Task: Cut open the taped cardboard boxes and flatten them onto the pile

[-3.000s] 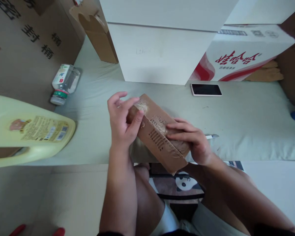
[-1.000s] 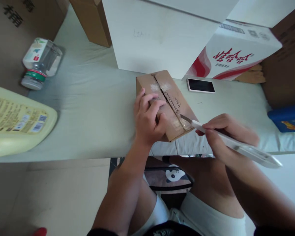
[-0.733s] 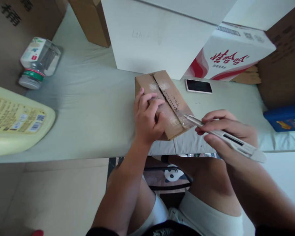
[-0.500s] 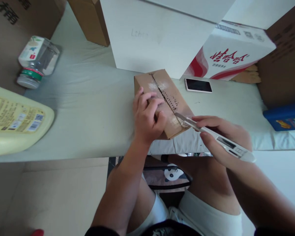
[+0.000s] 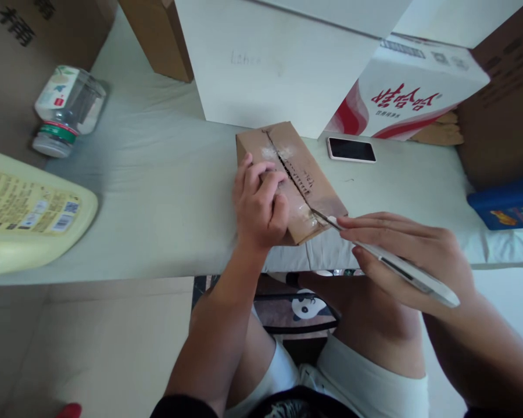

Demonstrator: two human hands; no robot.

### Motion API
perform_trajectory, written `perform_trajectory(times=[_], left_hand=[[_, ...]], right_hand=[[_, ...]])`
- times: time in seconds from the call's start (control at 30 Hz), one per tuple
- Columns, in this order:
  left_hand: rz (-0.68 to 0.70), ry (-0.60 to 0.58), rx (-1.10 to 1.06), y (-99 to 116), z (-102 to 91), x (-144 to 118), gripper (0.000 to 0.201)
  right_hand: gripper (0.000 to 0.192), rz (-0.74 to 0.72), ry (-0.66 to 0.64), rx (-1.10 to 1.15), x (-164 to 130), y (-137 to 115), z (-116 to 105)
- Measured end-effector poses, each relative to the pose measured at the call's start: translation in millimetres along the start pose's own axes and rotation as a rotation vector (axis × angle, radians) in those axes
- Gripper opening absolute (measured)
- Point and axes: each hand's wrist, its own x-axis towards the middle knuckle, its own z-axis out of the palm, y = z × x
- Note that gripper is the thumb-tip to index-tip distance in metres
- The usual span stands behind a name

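a small brown cardboard box (image 5: 290, 180) is lain flat near the near edge of the pale cloth-covered tabletop (image 5: 165, 191), its taped seam turned upward and running from far-left to near-right. the left hand (image 5: 259, 203) is pressed down on the left half of the box, fingers curled over the top face. a white utility knife (image 5: 387, 261) is pinched in the right hand (image 5: 412, 255), between thumb and extended fingers, and its blade tip is set against the seam at the box's near-right corner.

just beyond the box, to the right, a dark-screened phone (image 5: 351, 149) is lain flat. behind it a white box with red print (image 5: 412, 87) is seen, beside a large plain white box (image 5: 283, 64). at the far left a clear jar (image 5: 67, 110) is tipped on its side, and a large yellow jug (image 5: 26, 215) is lain nearer. a blue object (image 5: 508, 203) is seen at the right edge.
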Motion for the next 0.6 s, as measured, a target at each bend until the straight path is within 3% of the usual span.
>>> perform_trajectory(times=[0.2, 0.3, 0.33, 0.4, 0.47, 0.5, 0.53, 0.6], left_hand=[[0.019, -0.014, -0.039, -2, -0.1, -1, 0.033], [0.015, -0.009, -0.053, -6, -1.7, 0, 0.032], [0.012, -0.006, -0.071, -9, -2.5, 1, 0.032], [-0.001, 0.008, -0.125, -21, -4.9, 2, 0.031], [-0.057, 0.046, -0.184, -38, -9.4, 4, 0.030], [-0.112, 0.069, -0.216, -48, -12.9, 5, 0.031], [-0.185, 0.103, -0.257, -58, -17.4, 5, 0.033], [-0.344, 0.172, -0.362, -74, -29.4, 6, 0.043]], right_hand=[[0.023, 0.052, 0.010, 0.056, 1, -3, 5], [0.026, 0.120, 0.020, 0.162, -8, -12, -3], [0.026, 0.161, 0.062, 0.212, -14, -14, -7], [0.022, 0.247, 0.296, 0.249, -30, -10, -14], [0.021, 0.283, 0.554, 0.140, -47, 8, -11], [0.020, 0.286, 0.615, 0.060, -55, 23, -6], [0.020, 0.295, 0.594, -0.025, -62, 40, 2], [0.019, 0.357, 0.352, -0.122, -72, 75, 24]])
